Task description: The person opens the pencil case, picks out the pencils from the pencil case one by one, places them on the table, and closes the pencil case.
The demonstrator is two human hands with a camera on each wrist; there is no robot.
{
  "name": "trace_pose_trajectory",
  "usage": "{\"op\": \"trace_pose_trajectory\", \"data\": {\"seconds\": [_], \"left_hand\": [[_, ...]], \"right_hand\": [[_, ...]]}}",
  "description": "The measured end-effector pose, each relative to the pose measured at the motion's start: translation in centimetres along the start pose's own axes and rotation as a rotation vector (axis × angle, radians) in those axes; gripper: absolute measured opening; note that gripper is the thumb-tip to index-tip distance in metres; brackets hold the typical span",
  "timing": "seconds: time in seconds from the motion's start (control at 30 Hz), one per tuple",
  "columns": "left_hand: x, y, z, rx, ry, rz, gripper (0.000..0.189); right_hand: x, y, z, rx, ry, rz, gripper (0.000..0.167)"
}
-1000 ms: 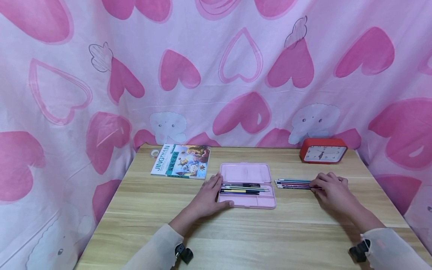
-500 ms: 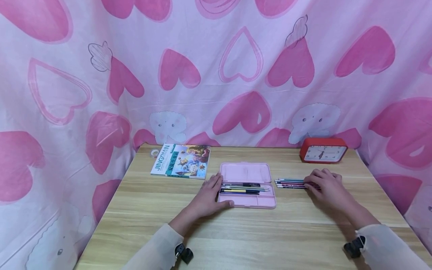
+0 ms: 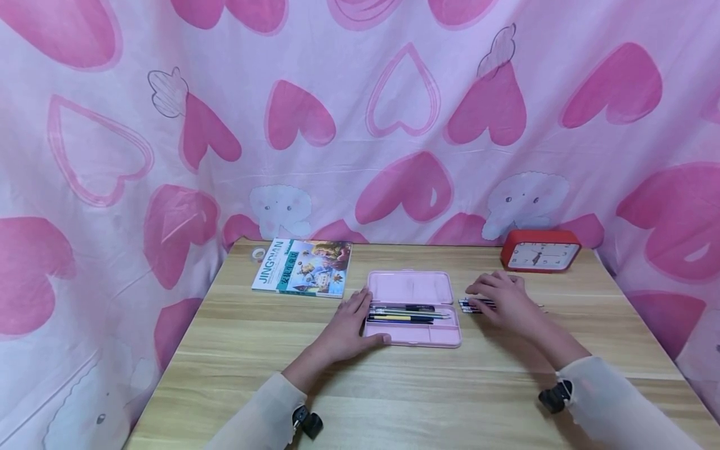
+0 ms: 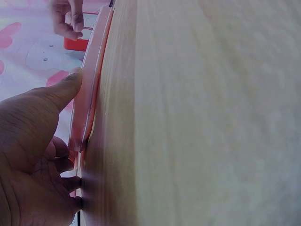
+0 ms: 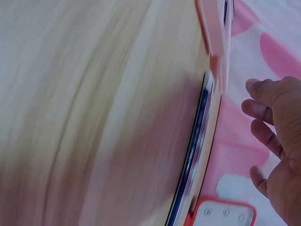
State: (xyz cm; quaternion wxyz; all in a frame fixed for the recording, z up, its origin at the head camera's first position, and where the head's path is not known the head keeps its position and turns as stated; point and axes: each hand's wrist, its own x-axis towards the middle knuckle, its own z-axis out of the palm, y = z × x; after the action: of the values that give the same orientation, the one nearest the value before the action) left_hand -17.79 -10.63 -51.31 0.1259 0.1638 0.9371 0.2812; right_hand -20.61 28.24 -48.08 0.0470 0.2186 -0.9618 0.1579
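A pink pencil case [image 3: 444,337] lies with its lid raised back, several pens and pencils [image 3: 405,314] in its long compartment. My left hand [image 3: 347,328] rests against its left end, the fingers along the side and the thumb at the front edge. In the left wrist view, that thumb [image 4: 70,87] touches the pink wall. Right of the case, several dark and purplish pencils [image 5: 194,150] lie side by side on the table. Over them hovers my right hand [image 3: 506,303], covering most of them in the head view; the right wrist view shows its fingers loosely bent, apart from the pencils.
A red alarm clock [image 3: 540,251] stands at the back right of the wooden table [image 3: 394,400]. At the back left lie a picture-covered book [image 3: 315,269] and a roll of tape [image 3: 258,254]. A pink heart-patterned curtain [image 3: 326,175] hangs behind.
My right hand has shifted left along the pencils, from their right part toward the end near the case, and now stands higher. The left hand, case and pencils have stayed put.
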Motion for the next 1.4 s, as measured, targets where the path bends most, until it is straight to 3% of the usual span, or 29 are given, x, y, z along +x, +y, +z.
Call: {"op": "trace_pose_trajectory", "data": {"seconds": [0.33,0.63,1.0,1.4], "left_hand": [[0.1,-0.3,0.1,0.005,0.003,0.004,0.113],[0.2,-0.3,0.2,0.003,0.001,0.003,0.114],[0.2,-0.2,0.2,0.013,-0.004,-0.006,0.115],[0.1,-0.3,0.4,0.019,0.0,-0.005,0.115]], "right_hand": [[1.3,-2.9,1.7,0.02,0.001,-0.095,0.025],[1.6,-4.0,3.1,0.011,-0.024,-0.183,0.028],[1.8,-4.8,4.0,-0.02,-0.099,-0.167,0.029],[1.7,-5.5,4.0,-0.123,-0.073,-0.246,0.04]]}}
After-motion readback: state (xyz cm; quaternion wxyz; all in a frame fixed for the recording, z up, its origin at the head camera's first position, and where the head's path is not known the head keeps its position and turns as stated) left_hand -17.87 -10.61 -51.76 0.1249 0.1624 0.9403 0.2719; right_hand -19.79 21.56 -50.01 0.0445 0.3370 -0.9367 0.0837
